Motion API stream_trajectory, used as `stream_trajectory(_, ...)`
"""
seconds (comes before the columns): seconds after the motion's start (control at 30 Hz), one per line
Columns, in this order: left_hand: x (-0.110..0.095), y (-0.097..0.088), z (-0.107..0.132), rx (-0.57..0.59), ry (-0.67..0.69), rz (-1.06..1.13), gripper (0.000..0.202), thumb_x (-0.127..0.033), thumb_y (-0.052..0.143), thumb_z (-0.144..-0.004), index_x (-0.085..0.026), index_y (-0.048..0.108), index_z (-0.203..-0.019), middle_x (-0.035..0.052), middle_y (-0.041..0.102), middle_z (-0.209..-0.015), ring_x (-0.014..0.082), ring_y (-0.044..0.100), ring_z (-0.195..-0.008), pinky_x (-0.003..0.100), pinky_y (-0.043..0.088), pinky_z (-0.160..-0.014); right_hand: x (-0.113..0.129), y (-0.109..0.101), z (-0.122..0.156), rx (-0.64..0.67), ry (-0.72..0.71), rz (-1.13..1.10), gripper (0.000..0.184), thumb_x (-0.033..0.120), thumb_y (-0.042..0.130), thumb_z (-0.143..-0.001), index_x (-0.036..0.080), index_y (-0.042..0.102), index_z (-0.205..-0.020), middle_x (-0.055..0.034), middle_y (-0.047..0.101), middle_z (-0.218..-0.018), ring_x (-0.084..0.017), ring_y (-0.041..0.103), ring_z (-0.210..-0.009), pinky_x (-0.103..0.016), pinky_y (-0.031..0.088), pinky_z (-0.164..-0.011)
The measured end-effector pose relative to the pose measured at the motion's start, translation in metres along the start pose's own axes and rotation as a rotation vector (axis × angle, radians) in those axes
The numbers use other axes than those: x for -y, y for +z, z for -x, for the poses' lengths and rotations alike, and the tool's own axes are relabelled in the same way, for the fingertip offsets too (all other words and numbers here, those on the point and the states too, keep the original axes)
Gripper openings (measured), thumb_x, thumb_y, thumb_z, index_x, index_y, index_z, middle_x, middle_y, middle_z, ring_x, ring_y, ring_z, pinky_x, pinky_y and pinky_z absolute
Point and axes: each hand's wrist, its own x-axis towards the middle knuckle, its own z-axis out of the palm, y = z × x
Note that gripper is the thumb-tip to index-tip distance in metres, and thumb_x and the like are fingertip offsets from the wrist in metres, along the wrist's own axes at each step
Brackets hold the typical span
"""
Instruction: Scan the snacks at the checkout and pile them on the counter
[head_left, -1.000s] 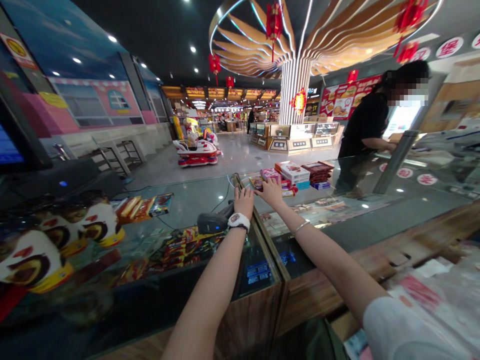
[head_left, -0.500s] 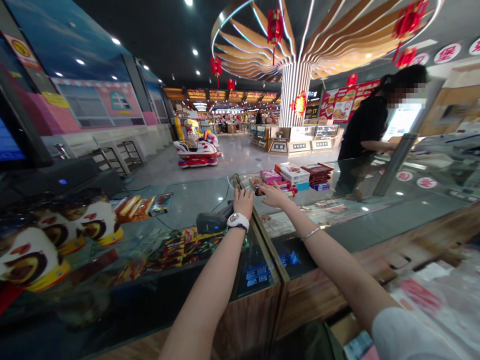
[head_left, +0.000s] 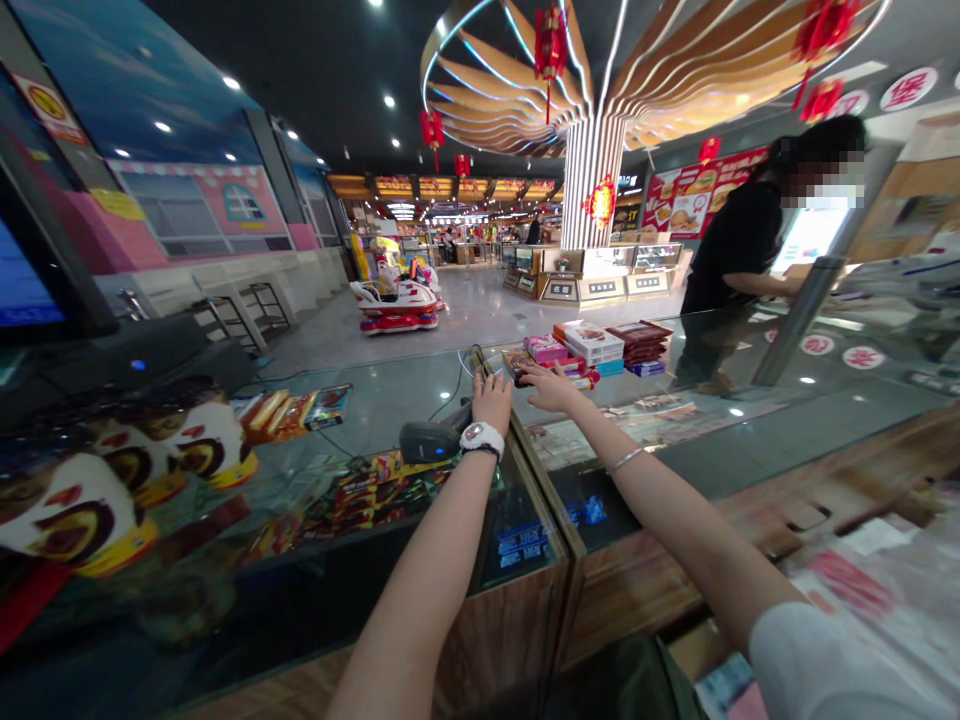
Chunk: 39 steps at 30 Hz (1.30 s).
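Observation:
Both my arms reach out over a glass counter (head_left: 390, 400). My left hand (head_left: 492, 400), with a white watch on its wrist, is over the joint between two counter sections, fingers spread. Just left of it lies a dark barcode scanner (head_left: 431, 442). My right hand (head_left: 551, 388), wearing a thin bracelet, has its fingers stretched toward a small dark snack pack (head_left: 516, 364) at the near end of a row of packages. Whether the fingertips touch that pack I cannot tell. Beyond the right hand stand a pink box (head_left: 546, 347) and a stack of white boxes (head_left: 594, 340).
Dark red packs (head_left: 639, 342) end the row. Bucket-shaped packages (head_left: 202, 445) and flat snack packs (head_left: 296, 412) stand to the left, near a monitor (head_left: 37, 270). A metal post (head_left: 799, 320) rises at right. Across the counter a person in black (head_left: 739, 240) stands. Plastic bags (head_left: 885, 590) lie lower right.
The view has shifted slightly, so the counter and goods sit a little further right. My hands stay in nearly the same place, fingers still spread. The person in black remains by the counter.

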Motion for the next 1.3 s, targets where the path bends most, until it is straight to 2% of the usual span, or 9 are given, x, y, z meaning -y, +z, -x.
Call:
stream_trajectory(0.3, -0.002, -0.002, -0.002, 0.055, -0.024, 0.033, 0.05, -0.009, 0.029, -0.097, -0.016, 0.057, -0.137, 0.0117, 0.052, -0.15, 0.0272, 0.042, -0.143, 0.054, 0.02, -0.125, -0.003, 0.007, -0.002, -0.003, 0.023, -0.012, 0.055, 0.02, 0.061, -0.082, 0.025, 0.057, -0.136, -0.0089, 0.032, -0.162, -0.03, 0.028, -0.15, -0.066, 0.01, -0.119)
stream_trajectory(0.5, -0.005, -0.007, 0.003, 0.044, -0.018, 0.039, 0.056, -0.009, 0.029, -0.094, -0.014, 0.046, -0.148, 0.0098, 0.038, -0.159, 0.029, 0.034, -0.147, 0.056, 0.018, -0.125, -0.004, 0.003, 0.001, -0.16, -0.007, -0.107, 0.067, 0.016, 0.056, -0.079, 0.025, 0.049, -0.145, -0.0085, 0.032, -0.162, -0.028, 0.032, -0.149, -0.065, 0.015, -0.119)
stream_trajectory(0.67, -0.014, -0.023, 0.012, 0.024, -0.043, 0.04, 0.056, -0.012, 0.032, -0.094, -0.01, 0.043, -0.149, 0.0105, 0.035, -0.161, 0.0299, 0.033, -0.148, 0.055, 0.018, -0.125, 0.004, -0.001, 0.005, -0.186, 0.0, -0.115, 0.07, 0.018, 0.054, -0.081, 0.024, 0.042, -0.15, -0.0079, 0.033, -0.162, -0.028, 0.028, -0.15, -0.062, 0.015, -0.121)
stream_trajectory(0.83, -0.014, -0.049, 0.028, -0.033, -0.032, 0.019, 0.055, -0.018, 0.036, -0.095, -0.009, 0.043, -0.149, 0.0098, 0.036, -0.161, 0.0295, 0.032, -0.149, 0.055, 0.02, -0.125, 0.013, 0.002, 0.004, -0.236, -0.056, -0.131, 0.068, 0.018, 0.054, -0.081, 0.023, 0.045, -0.148, -0.0084, 0.037, -0.16, -0.027, 0.03, -0.149, -0.06, 0.016, -0.122)
stream_trajectory(0.93, -0.003, -0.068, 0.044, -0.083, -0.003, -0.023, 0.054, -0.02, 0.037, -0.095, -0.011, 0.045, -0.148, 0.009, 0.036, -0.161, 0.0287, 0.031, -0.149, 0.055, 0.019, -0.126, 0.023, 0.005, 0.002, -0.3, -0.135, -0.141, 0.063, 0.021, 0.054, -0.082, 0.02, 0.051, -0.144, -0.0101, 0.043, -0.157, -0.027, 0.035, -0.147, -0.058, 0.019, -0.122)
stream_trajectory(1.03, 0.016, -0.087, 0.067, -0.124, 0.02, -0.06, 0.052, -0.023, 0.037, -0.098, -0.012, 0.045, -0.147, 0.0093, 0.037, -0.16, 0.027, 0.028, -0.151, 0.054, 0.018, -0.126, 0.04, 0.005, 0.002, -0.363, -0.236, -0.159, 0.057, 0.023, 0.054, -0.083, 0.019, 0.054, -0.14, -0.011, 0.049, -0.152, -0.027, 0.04, -0.144, -0.054, 0.024, -0.121)
stream_trajectory(1.17, 0.053, -0.109, 0.1, -0.129, -0.022, -0.08, 0.048, -0.03, 0.035, -0.1, -0.015, 0.05, -0.143, 0.0085, 0.041, -0.158, 0.026, 0.032, -0.149, 0.053, 0.016, -0.127, 0.07, -0.003, 0.009, -0.388, -0.371, -0.207, 0.047, 0.028, 0.051, -0.089, 0.017, 0.058, -0.135, -0.0125, 0.059, -0.141, -0.026, 0.05, -0.135, -0.049, 0.03, -0.118)
stream_trajectory(1.3, 0.095, -0.121, 0.124, -0.12, -0.131, -0.09, 0.046, -0.029, 0.035, -0.1, -0.017, 0.055, -0.139, 0.01, 0.048, -0.153, 0.0257, 0.037, -0.146, 0.053, 0.015, -0.127, 0.112, -0.016, 0.013, -0.361, -0.418, -0.245, 0.044, 0.028, 0.048, -0.092, 0.017, 0.059, -0.133, -0.012, 0.061, -0.137, -0.025, 0.053, -0.129, -0.044, 0.037, -0.113)
